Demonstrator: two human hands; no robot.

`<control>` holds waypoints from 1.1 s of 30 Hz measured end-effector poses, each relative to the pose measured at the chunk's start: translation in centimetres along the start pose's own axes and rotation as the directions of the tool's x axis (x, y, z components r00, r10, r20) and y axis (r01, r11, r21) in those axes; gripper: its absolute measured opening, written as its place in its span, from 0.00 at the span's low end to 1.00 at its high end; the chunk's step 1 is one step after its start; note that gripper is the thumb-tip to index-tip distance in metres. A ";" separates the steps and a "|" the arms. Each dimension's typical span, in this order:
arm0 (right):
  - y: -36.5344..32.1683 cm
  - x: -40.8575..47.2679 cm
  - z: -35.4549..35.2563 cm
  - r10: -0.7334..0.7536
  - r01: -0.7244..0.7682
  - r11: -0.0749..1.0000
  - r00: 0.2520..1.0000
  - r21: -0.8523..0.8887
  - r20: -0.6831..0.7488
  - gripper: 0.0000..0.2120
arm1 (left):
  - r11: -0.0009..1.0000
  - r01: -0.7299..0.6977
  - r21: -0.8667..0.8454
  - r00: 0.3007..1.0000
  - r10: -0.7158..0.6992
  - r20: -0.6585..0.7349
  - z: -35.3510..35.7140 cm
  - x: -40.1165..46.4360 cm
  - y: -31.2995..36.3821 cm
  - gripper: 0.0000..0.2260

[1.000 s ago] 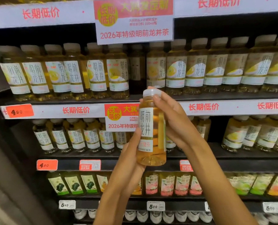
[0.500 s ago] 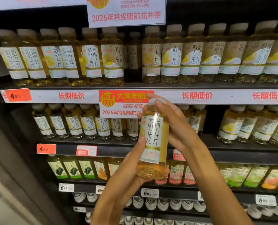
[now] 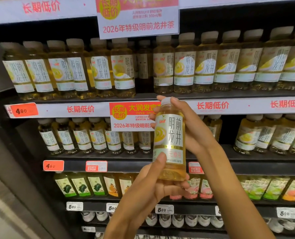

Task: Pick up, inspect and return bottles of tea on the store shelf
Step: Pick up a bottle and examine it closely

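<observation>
At frame centre you hold a bottle (image 3: 170, 145) of pale yellow tea upright, white cap on, label toward you. Your left hand (image 3: 150, 185) cups its base, thumb pressed on the label; your right hand (image 3: 193, 130) wraps its upper half from behind. Beyond, shelves (image 3: 91, 99) carry rows of matching bottles (image 3: 122, 73).

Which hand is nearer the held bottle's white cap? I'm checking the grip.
Right. The right hand curls fingers beside the white cap; the left hand holds the bottle at its base.
</observation>
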State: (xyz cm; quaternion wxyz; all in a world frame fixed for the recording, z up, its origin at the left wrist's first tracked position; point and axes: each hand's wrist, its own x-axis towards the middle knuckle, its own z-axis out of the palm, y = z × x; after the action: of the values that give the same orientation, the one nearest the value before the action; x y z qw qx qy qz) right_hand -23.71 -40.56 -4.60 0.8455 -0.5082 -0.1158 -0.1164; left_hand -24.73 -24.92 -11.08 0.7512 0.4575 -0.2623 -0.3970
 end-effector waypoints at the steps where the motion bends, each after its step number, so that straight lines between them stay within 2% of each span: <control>1: 0.0 0.1 0.1 0.001 -0.001 1.000 1.000 0.003 -0.006 0.22 | 1.000 0.003 -0.012 1.000 -0.003 0.013 -0.1 -0.1 0.1 0.38; 4: 0.0 0.4 0.4 -0.001 0.001 1.000 1.000 0.029 -0.020 0.21 | 0.999 -0.022 -0.041 0.997 0.025 0.068 -0.5 -0.2 0.4 0.33; 6: -0.2 0.5 0.5 -0.012 0.011 1.000 0.999 -0.019 -0.042 0.20 | 0.998 -0.056 -0.024 0.998 0.057 0.032 -0.5 -0.3 0.5 0.29; 7: -0.4 0.5 0.6 -0.024 0.021 0.997 0.998 -0.069 -0.055 0.19 | 0.997 -0.072 0.032 0.997 0.072 -0.016 -0.5 -0.3 0.6 0.28; 10: -0.8 0.3 0.9 -0.082 0.063 0.971 0.994 -0.231 -0.074 0.17 | 0.936 -0.067 0.346 0.971 0.141 -0.193 -0.5 0.0 0.9 0.24; 13: -1.1 0.1 0.9 -0.115 0.095 0.961 0.991 -0.262 -0.064 0.17 | 0.888 -0.049 0.456 0.958 0.172 -0.230 -0.8 0.1 1.1 0.25; 16: -1.6 -0.1 0.9 -0.152 0.147 0.978 0.988 -0.150 -0.023 0.19 | 0.906 -0.092 0.413 0.981 0.154 -0.118 -1.4 0.2 1.1 0.20; 20: -1.8 -0.3 1.0 -0.181 0.180 0.983 0.983 0.020 0.038 0.23 | 0.917 -0.156 0.368 0.985 0.173 -0.013 -1.7 0.4 0.9 0.20; 26: -1.7 0.2 0.7 -0.123 0.122 0.990 0.992 -0.068 -0.015 0.23 | 0.894 -0.225 0.388 0.949 0.292 -0.121 -0.8 0.7 0.9 0.21; 28: -1.7 0.3 0.5 -0.093 0.093 0.995 0.996 -0.041 -0.013 0.23 | 0.919 -0.221 0.327 0.951 0.277 -0.137 -0.9 1.0 1.1 0.25; 30: -1.6 0.4 0.3 -0.079 0.079 0.997 0.997 0.010 0.001 0.23 | 0.975 -0.216 0.062 0.974 0.219 -0.063 -0.8 1.2 1.1 0.29; 32: -1.5 0.6 0.4 -0.062 0.061 0.997 0.998 0.048 0.010 0.25 | 0.967 -0.137 -0.214 0.987 0.153 0.058 -0.7 1.2 1.1 0.32; 33: -1.4 0.7 0.6 -0.052 0.052 0.997 0.999 0.052 0.011 0.28 | 0.952 -0.096 -0.290 0.985 0.133 0.109 -0.7 1.3 1.1 0.32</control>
State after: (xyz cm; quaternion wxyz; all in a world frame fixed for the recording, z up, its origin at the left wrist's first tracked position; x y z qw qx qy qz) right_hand -23.55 -40.76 -2.96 0.8542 -0.4838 -0.1372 -0.1322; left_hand -23.12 -25.34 -10.38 0.8125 0.3027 -0.2761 -0.4148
